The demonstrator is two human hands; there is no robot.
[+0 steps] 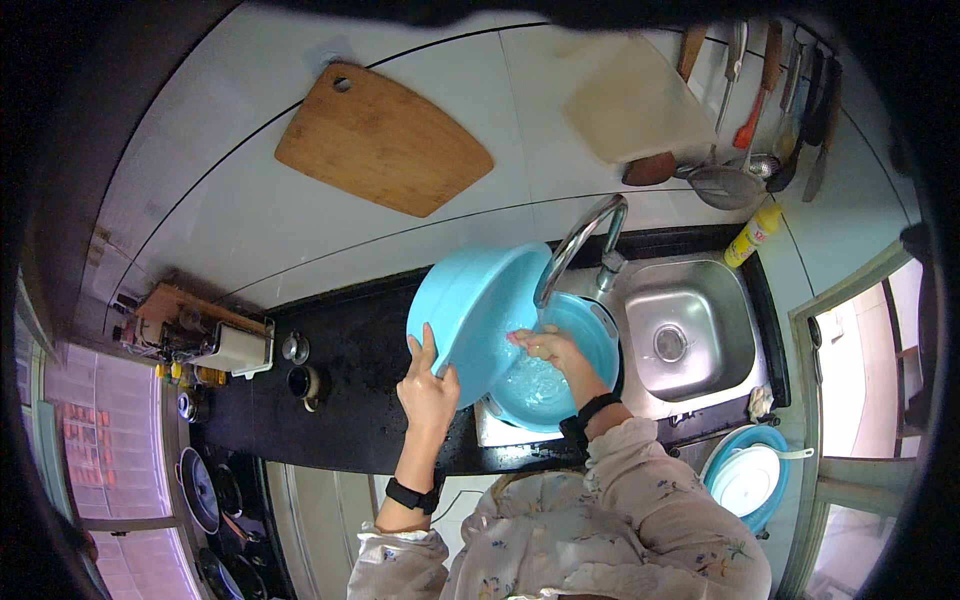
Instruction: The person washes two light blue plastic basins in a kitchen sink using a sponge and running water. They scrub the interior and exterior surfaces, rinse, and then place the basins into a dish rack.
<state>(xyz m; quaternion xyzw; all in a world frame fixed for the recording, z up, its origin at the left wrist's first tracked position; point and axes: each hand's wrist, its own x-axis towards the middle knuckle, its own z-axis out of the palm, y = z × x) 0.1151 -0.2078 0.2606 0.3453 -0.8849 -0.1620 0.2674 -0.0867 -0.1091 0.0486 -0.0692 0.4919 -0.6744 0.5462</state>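
Note:
My left hand (427, 382) grips the rim of a light blue plastic basin (457, 307), which is tilted with its mouth facing right. Below its mouth, a second blue basin (592, 360) sits in the left bowl of the sink and holds rippling water (532, 386). My right hand (551, 349) is at the tilted basin's opening, under the spout of the chrome faucet (574, 251). Its fingers are bent and partly blurred; whether they hold anything is unclear.
The right steel sink bowl (690, 330) has a yellow bottle (754, 234) behind it. Dark mugs (304, 382) and a knife rack (247, 349) stand left on the black countertop (360, 420). A wooden cutting board (382, 142) and utensils (727, 184) hang on the wall.

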